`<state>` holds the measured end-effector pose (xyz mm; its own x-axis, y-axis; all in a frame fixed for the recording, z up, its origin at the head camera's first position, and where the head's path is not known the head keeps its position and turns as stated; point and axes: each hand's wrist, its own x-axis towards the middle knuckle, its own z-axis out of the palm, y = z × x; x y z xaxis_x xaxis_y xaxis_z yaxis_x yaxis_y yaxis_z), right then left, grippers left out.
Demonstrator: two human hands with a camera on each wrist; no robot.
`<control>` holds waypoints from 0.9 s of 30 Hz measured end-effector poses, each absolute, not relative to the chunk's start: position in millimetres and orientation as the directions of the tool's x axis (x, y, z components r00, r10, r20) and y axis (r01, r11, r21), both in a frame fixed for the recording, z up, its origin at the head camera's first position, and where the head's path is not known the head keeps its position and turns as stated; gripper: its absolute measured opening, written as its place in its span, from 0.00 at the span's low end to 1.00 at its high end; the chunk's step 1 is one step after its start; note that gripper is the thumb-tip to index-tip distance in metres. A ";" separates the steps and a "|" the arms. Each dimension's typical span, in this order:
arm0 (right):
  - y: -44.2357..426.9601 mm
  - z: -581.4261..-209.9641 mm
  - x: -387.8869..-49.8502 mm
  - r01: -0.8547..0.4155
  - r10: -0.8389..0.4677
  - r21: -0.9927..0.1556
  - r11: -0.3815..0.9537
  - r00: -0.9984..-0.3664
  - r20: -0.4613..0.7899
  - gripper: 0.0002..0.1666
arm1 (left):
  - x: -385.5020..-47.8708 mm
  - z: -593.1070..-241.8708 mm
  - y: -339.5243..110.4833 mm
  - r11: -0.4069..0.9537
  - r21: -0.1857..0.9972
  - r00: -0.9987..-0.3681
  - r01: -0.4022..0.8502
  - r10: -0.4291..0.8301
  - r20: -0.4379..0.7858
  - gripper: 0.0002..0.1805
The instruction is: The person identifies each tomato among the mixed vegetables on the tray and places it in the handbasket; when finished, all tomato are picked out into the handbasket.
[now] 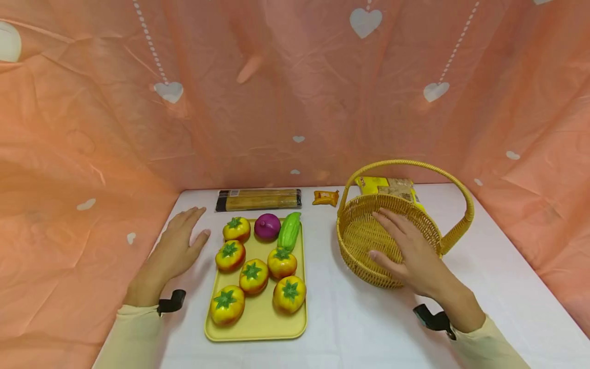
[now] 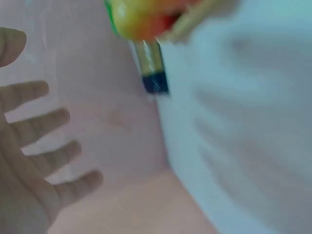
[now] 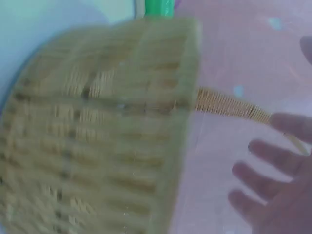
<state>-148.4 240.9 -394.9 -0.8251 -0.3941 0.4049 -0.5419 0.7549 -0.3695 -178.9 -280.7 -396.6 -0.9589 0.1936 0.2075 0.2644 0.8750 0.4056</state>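
My left hand (image 1: 177,248) hovers left of the yellow tray (image 1: 258,330), its fingers straight and spread, holding nothing. My right hand (image 1: 410,251) is above the near right side of a wicker basket (image 1: 364,274), fingers extended and gripping nothing. On the tray lie several yellow-red persimmons (image 1: 253,277) with green leaf tops, a purple onion (image 1: 267,227) and a green ridged gourd (image 1: 289,231). In the left wrist view a blurred persimmon (image 2: 141,17) shows at the top, apart from the left hand. The right wrist view shows the basket's woven side (image 3: 97,136) beside the fingers.
Behind the tray lies a pack of noodles (image 1: 258,200) with dark ends. A small orange packet (image 1: 325,198) lies to its right. A yellow bag (image 1: 392,188) is partly hidden behind the basket, whose tall handle (image 1: 405,163) arches upward. A pink heart-patterned cloth (image 1: 295,102) backs the white table (image 1: 341,328).
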 end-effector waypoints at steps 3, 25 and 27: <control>234.0 -395.1 -143.9 -0.602 -0.425 -0.417 0.681 -0.789 0.444 0.43 | -186.0 -406.0 -296.8 0.843 0.473 -0.963 0.255 0.178 0.202 0.31; 126.0 -446.5 -156.0 -0.515 -0.668 -0.841 0.167 -0.686 0.288 0.21 | -246.6 -441.5 -286.8 0.786 0.613 -0.949 0.087 0.252 -0.189 0.30; 121.5 -450.9 -157.6 -0.497 -0.681 -0.856 0.145 -0.678 0.278 0.20 | -248.4 -441.3 -285.5 0.797 0.596 -0.943 0.102 0.267 -0.196 0.32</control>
<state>-157.6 121.5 -450.9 -0.6775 -0.6811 0.2776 -0.4967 0.1452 -0.8557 -248.4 -285.5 -441.3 -0.9435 0.2673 -0.1959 0.1019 0.7966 0.5959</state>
